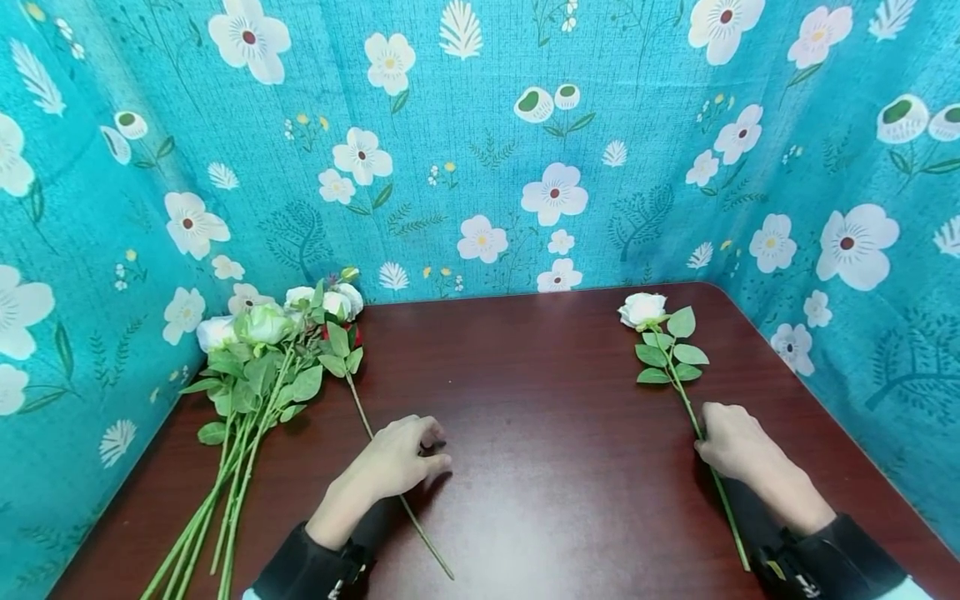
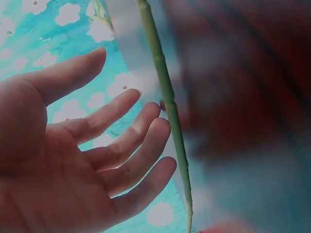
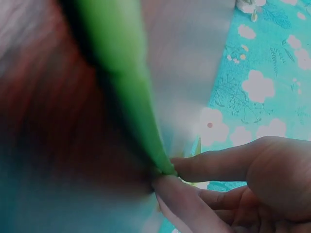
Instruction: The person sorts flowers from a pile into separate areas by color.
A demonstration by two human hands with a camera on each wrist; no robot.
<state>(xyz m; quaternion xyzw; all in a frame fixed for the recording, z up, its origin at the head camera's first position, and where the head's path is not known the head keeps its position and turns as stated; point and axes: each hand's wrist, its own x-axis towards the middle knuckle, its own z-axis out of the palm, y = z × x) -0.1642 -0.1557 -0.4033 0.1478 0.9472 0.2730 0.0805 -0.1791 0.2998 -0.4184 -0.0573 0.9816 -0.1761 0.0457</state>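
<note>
"What is the right hand [image 1: 738, 443] doing?"

"It pinches the long-stemmed white rose with green leaves [image 1: 683, 398] by its stem, below the leaves, between thumb and finger; the right wrist view shows the grip plainly."

"Where does that rose lie?"

"On the right part of the glossy, dark reddish-brown tabletop [image 1: 562, 467], its full bloom toward the far edge, its stem slanting nearer and rightward."

"And the left hand [image 1: 392, 457]?"

"Its fingers are apart and slightly bent, holding nothing. A slender green stem [image 1: 427, 537] passes just beside the fingertips in the left wrist view; I cannot tell whether they touch. In the head view it runs under the hand."

"Which bloom does it carry?"

"I can't tell; its upper end meets crowded leaves, where some red petals [image 1: 357, 336] show."

"Anything else?"

"A bunch of white and pale green roses [image 1: 262, 379] lies at the left. Behind hangs turquoise cloth printed with white flowers [image 1: 450, 167]. The two hands are well apart."
</note>
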